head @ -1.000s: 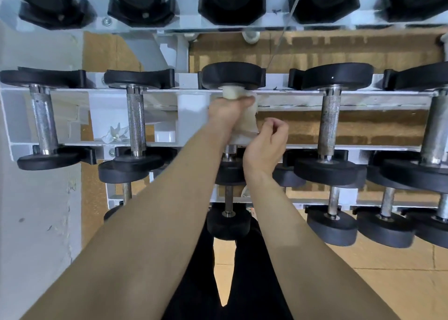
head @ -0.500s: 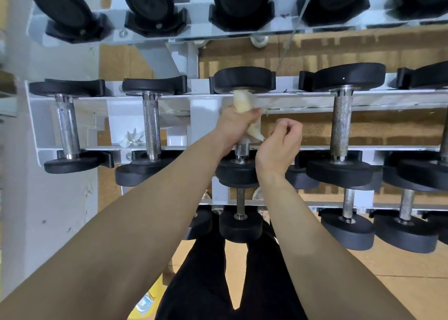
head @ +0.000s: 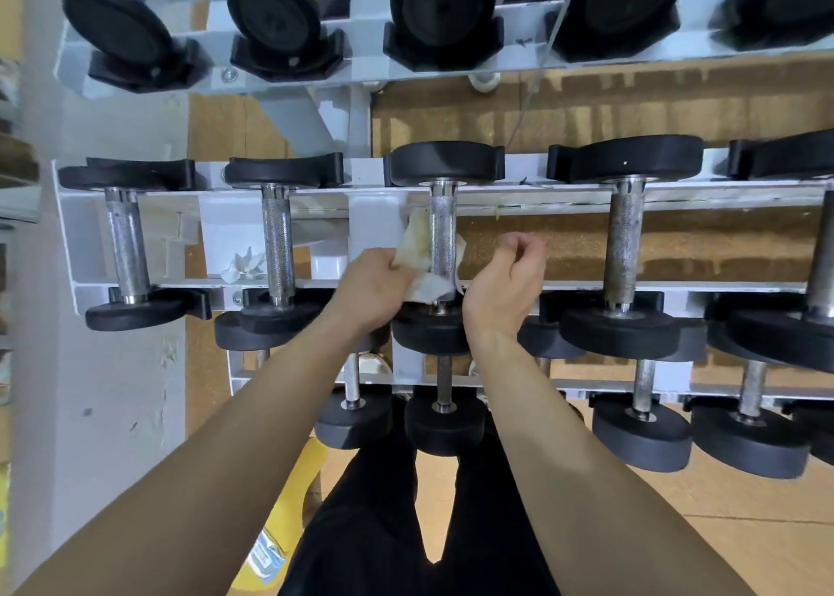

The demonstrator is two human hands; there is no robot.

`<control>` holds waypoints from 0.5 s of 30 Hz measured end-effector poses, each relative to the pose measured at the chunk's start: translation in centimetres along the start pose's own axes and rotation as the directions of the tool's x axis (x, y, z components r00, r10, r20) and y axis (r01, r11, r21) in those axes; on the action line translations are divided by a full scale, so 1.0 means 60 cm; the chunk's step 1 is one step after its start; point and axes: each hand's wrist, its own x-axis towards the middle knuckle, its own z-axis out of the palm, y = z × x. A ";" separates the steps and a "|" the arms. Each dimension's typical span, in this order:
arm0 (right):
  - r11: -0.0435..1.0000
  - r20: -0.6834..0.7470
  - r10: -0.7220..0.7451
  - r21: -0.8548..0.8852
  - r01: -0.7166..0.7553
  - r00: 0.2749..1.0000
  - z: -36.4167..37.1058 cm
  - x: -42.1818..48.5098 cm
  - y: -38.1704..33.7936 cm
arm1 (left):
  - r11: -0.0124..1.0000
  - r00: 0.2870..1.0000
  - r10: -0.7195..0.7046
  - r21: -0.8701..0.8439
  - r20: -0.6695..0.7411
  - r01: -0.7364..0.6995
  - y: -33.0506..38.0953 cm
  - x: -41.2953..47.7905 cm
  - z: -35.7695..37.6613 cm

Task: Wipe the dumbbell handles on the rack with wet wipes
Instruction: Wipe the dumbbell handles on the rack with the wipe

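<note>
A white rack holds rows of black-ended dumbbells with knurled steel handles. My left hand grips a soiled, yellow-stained wet wipe that lies against the left side and lower end of the middle dumbbell's handle. Most of that handle shows bare above the wipe. My right hand hovers just right of the handle with loosely curled fingers; whether they pinch the wipe's right edge I cannot tell.
A crumpled used wipe lies on the rack shelf between the two left dumbbells. A rusty-handled dumbbell sits to the right. A yellow pack lies on the floor by my legs. A grey wall borders the left.
My left hand has slid the wipe down from the handle's top end to its lower end, baring the steel. The view has also shifted, so the rack appears lower.
</note>
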 end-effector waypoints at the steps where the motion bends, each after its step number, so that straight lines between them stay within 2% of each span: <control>1: 1.000 0.002 0.000 -0.001 0.000 1.000 0.000 0.000 0.000 | 0.998 1.000 0.006 0.066 -0.021 -0.005 -0.005 -0.002 -0.008; 3: 1.000 0.007 0.002 0.003 -0.002 1.000 -0.001 -0.002 -0.002 | 0.980 0.998 0.043 0.194 -0.055 -0.031 -0.011 -0.007 -0.019; 4: 1.000 0.012 0.002 0.000 -0.002 1.000 -0.001 -0.002 -0.003 | 0.977 0.997 0.055 0.207 -0.054 -0.043 -0.011 -0.010 -0.020; 7: 0.999 0.103 0.018 -0.049 -0.013 0.995 -0.003 0.001 -0.005 | 1.000 0.999 0.031 0.004 0.014 -0.031 -0.011 -0.014 -0.017; 11: 0.985 0.422 0.063 -0.170 0.011 0.904 -0.008 0.011 -0.007 | 0.969 0.997 0.035 -0.248 0.076 -0.015 -0.016 -0.023 -0.015; 13: 0.980 0.444 0.056 -0.195 0.035 0.894 -0.012 0.020 -0.003 | 0.940 0.995 0.030 -0.340 0.099 0.005 -0.016 -0.030 -0.012; 15: 0.987 0.416 0.065 -0.159 0.002 0.907 -0.018 0.029 0.002 | 0.941 0.997 0.026 -0.338 0.066 -0.002 -0.016 -0.031 -0.004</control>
